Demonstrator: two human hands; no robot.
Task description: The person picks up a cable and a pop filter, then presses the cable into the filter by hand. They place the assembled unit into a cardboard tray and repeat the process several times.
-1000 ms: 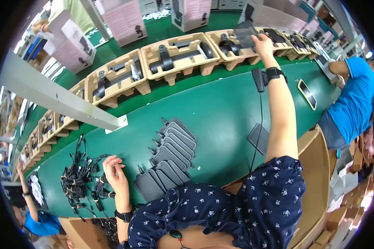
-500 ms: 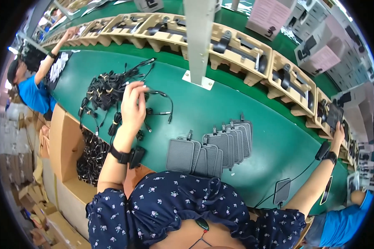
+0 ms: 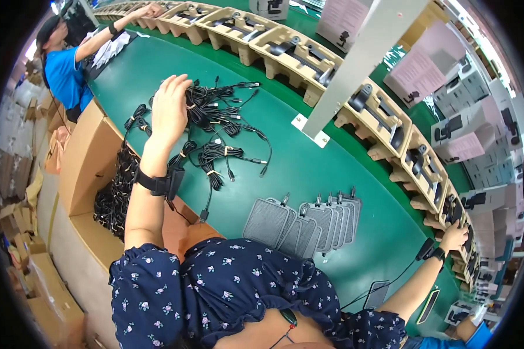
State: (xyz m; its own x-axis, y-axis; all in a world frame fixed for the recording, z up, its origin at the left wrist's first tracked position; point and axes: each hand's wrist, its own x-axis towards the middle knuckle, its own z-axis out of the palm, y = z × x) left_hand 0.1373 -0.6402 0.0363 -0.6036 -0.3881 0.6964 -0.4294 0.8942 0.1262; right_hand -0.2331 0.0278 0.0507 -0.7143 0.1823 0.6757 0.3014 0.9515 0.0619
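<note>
My left hand [image 3: 172,107] is open over a pile of bundled black cables [image 3: 201,110], fingers stretched out and back of the hand showing; whether the fingertips touch a cable is hidden. More tied cable bundles [image 3: 223,151] lie beside it. Far to the right, my right hand [image 3: 454,235] is at a tan moulded tray [image 3: 451,200], its fingers bent in against the dark parts there. What they grip, if anything, I cannot make out. Between my hands, several flat grey textured pads [image 3: 268,220] with short stubs on top lie overlapping on the green table [image 3: 285,157].
A row of tan trays [image 3: 381,119] with black parts curves along the table's far side. A grey metal post [image 3: 346,75] stands before it. An open carton [image 3: 87,168] of black cables is at my left. A co-worker [image 3: 61,67] reaches toward the trays; a phone [image 3: 428,306] lies at right.
My view has shifted. My left hand has moved farther onto the cable pile. The dark flat pad my right hand held up earlier no longer shows in it; that hand is now lower at the tray.
</note>
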